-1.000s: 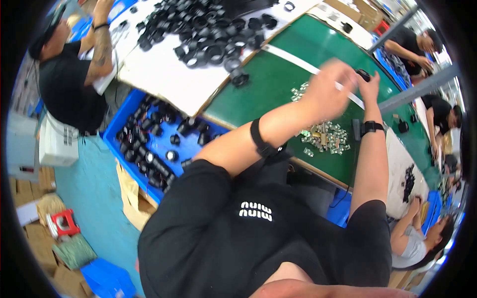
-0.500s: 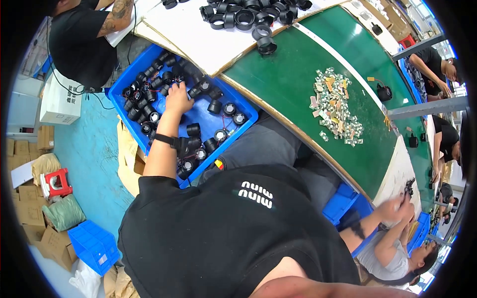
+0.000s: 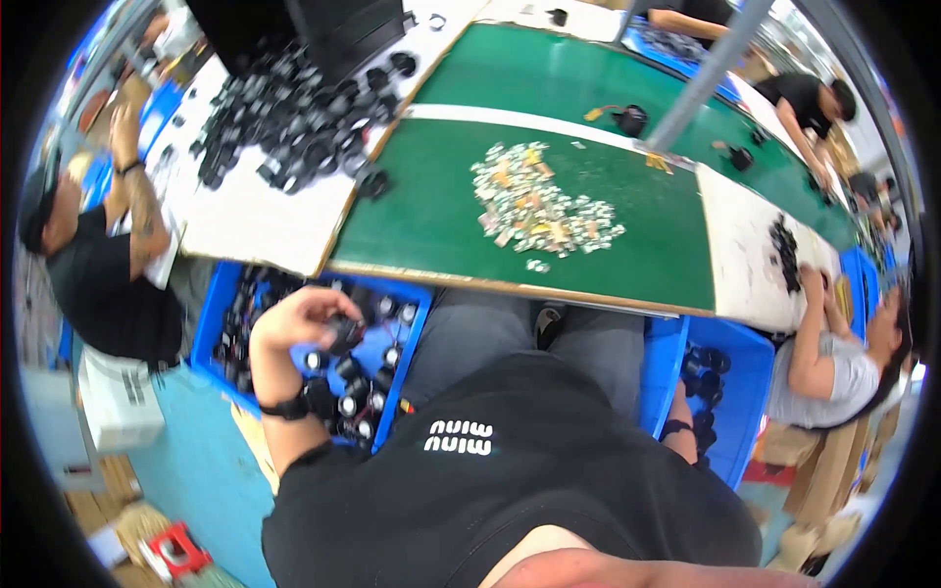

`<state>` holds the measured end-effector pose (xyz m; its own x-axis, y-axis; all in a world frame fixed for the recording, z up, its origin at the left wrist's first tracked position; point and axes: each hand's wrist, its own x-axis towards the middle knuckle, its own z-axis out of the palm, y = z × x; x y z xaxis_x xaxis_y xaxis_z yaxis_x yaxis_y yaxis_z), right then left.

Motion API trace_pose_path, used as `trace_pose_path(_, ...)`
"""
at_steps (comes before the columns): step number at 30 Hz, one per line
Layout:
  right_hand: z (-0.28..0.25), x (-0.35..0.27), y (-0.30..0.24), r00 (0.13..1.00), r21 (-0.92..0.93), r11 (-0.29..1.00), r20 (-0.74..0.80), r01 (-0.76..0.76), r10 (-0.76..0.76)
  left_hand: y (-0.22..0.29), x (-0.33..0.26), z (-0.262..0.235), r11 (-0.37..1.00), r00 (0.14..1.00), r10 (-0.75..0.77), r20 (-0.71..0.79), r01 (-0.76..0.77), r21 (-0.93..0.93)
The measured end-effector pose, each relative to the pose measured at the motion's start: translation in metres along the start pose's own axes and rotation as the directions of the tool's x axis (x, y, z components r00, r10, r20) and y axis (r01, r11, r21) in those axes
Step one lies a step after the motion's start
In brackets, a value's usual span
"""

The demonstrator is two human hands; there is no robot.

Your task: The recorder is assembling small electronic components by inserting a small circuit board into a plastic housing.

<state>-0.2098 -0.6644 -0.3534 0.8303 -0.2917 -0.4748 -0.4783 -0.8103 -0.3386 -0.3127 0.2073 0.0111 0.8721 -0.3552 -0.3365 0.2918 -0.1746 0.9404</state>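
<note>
The left hand (image 3: 294, 318) pinches a small black part (image 3: 343, 333) in its fingers above a blue bin (image 3: 221, 294) (more black parts lie just below). The right hand (image 3: 686, 416) reaches down into another blue bin (image 3: 750, 377); whether its fingers are spread, I cannot tell.

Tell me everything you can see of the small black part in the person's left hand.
The small black part is a dark, roundish piece, likely plastic, like the many lying loose in the blue bin under it. The left hand holds it raised above that bin, fingers curled over its top and side, so only its right end shows. It is too small and blurred for finer detail. It sits left of the person's knees, below the edge of the green table.
</note>
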Motion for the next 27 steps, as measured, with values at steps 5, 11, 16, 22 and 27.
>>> trace_pose_path(5, -0.137, -0.068, -0.098, 0.866, -0.285, 0.908, -0.480, -0.306, 0.141, 0.062, 0.030, 0.030, 0.465, 0.583, 0.812, -0.013, -0.660, -0.590)
trace_pose_path(11, -0.301, -0.171, -0.298, 0.785, 0.327, 0.856, -0.605, 0.400, -0.135, 0.137, 0.181, 0.067, 0.259, 0.564, 0.763, -0.316, -0.715, -0.650)
trace_pose_path(16, -0.252, -0.152, -0.493, 0.615, 0.520, 0.332, -0.698, 0.787, -0.365, 0.168, 0.314, 0.097, 0.310, 0.609, 0.742, -0.282, -0.684, -0.661)
trace_pose_path(22, -0.148, -0.104, -0.636, 0.157, 0.414, -0.203, -0.685, 0.887, -0.711, 0.142, 0.386, 0.102, 0.378, 0.503, 0.717, -0.482, -0.862, -0.338)
trace_pose_path(27, -0.122, -0.094, -0.630, 0.199, 0.693, -0.290, -0.533, 0.660, -0.822, 0.129, 0.379, 0.094, 0.400, 0.262, 0.784, -0.562, -0.906, 0.136)
